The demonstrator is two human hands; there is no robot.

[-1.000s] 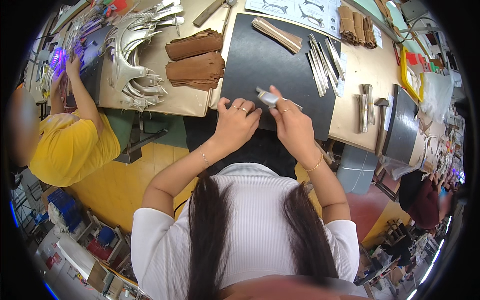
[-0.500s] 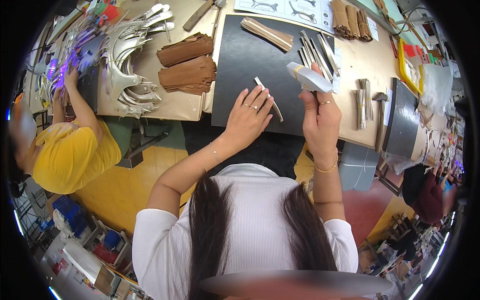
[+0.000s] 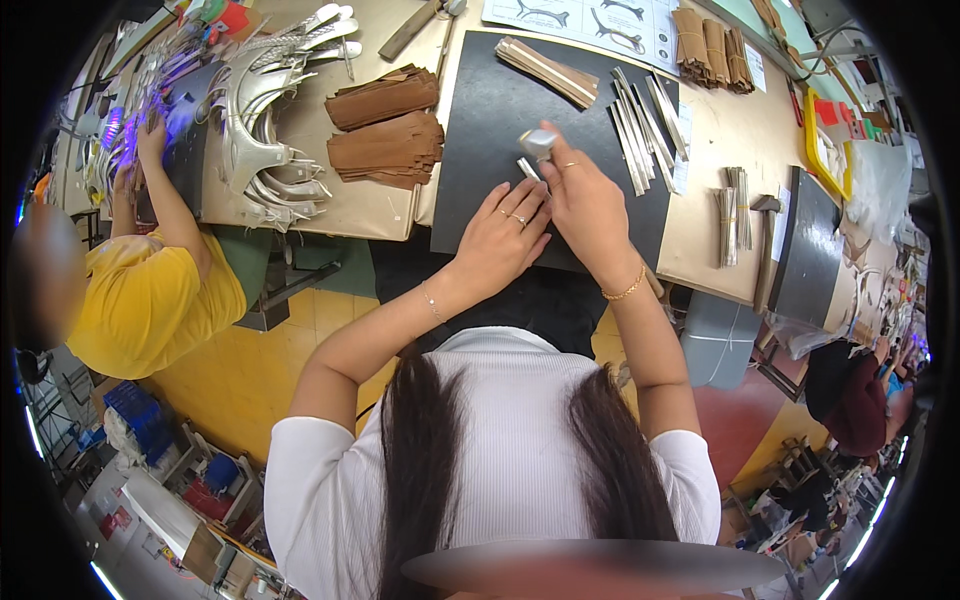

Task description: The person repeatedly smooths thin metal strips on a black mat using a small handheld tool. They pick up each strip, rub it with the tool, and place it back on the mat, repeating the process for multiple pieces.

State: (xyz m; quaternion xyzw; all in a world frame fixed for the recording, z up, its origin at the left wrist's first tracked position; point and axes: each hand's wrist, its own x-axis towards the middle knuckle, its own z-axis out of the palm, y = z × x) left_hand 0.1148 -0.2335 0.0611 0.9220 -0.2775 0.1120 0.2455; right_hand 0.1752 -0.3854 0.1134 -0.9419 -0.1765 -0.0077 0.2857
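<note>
My left hand point(image 3: 506, 228) lies flat, fingers stretched out, over a narrow pale strip point(image 3: 528, 168) on the black mat point(image 3: 485, 110). Only the strip's far end shows past the fingertips; the rest is covered. My right hand point(image 3: 588, 208) is closed around a hammer, and the pale, shiny hammer head point(image 3: 537, 143) sticks out beyond the fingers, just above the strip's far end. Most of the handle is hidden by the hand and wrist. Whether the head touches the strip, I cannot tell.
Brown strip stacks point(image 3: 385, 150) and white curved frames point(image 3: 250, 130) lie to the left. Thin metallic strips point(image 3: 632, 135) and a tan strip bundle point(image 3: 548, 72) are on the mat's far part. Another hammer point(image 3: 766, 235) lies right. A person in yellow point(image 3: 160, 295) works at far left.
My right hand has come left and inward with the hammer, its head now close to my left fingers. My left hand stays over the strip, and less of the strip shows.
</note>
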